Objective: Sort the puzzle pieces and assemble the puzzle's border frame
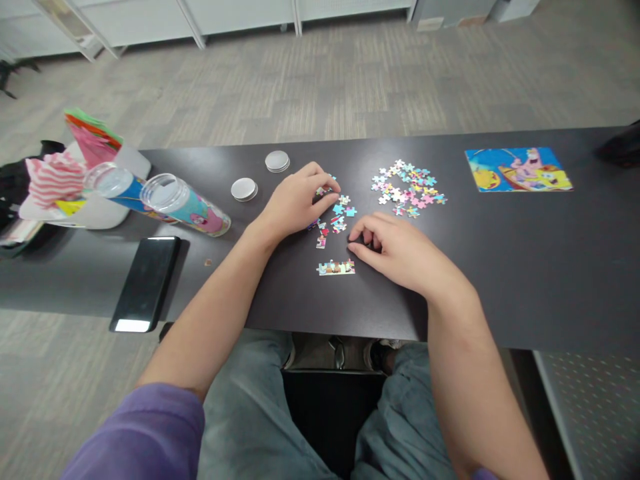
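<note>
Loose puzzle pieces (339, 210) lie in a small group at the middle of the dark table. My left hand (299, 200) rests over the left side of this group, fingers curved and apart, covering some pieces. Just right of the group, my right hand (387, 248) is on the table with its fingers bent; the thumb and index fingertips are apart, and no piece shows between them. Below the group, nearer to me, lies a short joined strip of pieces (336, 268). A larger pile of pieces (407, 189) spreads beyond my right hand.
A cartoon picture card (520, 169) lies at the right. On the left are two round lids (244, 189), two clear-topped tubes (193, 205), a black phone (146, 280) by the front edge, and a white bin (107, 217) with colourful items.
</note>
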Demonstrator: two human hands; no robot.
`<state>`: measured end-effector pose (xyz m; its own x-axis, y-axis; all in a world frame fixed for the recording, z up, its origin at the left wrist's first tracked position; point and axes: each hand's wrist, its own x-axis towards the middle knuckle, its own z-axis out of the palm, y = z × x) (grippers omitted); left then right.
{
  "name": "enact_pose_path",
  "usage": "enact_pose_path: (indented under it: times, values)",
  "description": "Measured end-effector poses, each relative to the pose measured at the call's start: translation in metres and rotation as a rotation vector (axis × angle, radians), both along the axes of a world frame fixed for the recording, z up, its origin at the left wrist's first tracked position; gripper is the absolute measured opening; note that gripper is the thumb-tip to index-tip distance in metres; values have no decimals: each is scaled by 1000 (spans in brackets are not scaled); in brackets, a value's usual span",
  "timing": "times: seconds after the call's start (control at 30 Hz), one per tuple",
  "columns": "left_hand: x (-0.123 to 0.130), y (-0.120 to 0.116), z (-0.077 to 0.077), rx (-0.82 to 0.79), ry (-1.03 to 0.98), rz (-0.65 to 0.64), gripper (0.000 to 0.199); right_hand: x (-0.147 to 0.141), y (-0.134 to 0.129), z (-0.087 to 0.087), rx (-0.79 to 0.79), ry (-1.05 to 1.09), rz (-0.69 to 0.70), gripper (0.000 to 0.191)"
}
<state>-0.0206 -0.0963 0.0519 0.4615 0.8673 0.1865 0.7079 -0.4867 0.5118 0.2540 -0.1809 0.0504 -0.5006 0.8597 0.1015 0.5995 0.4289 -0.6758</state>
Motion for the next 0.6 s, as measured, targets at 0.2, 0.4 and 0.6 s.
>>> enact_pose_path:
  times: [0.2,0.4,0.6]
  values:
    - [-25,15,-2,131,-16,183,17,-2,0,2,1,-9,-2,7]
    - [-15,14,-11,159,-42,80,24,-2,3,3,-36,-35,13,9]
    - [20,-6,-10,76,105,66,25,-2,3,3,-45,-33,25,10]
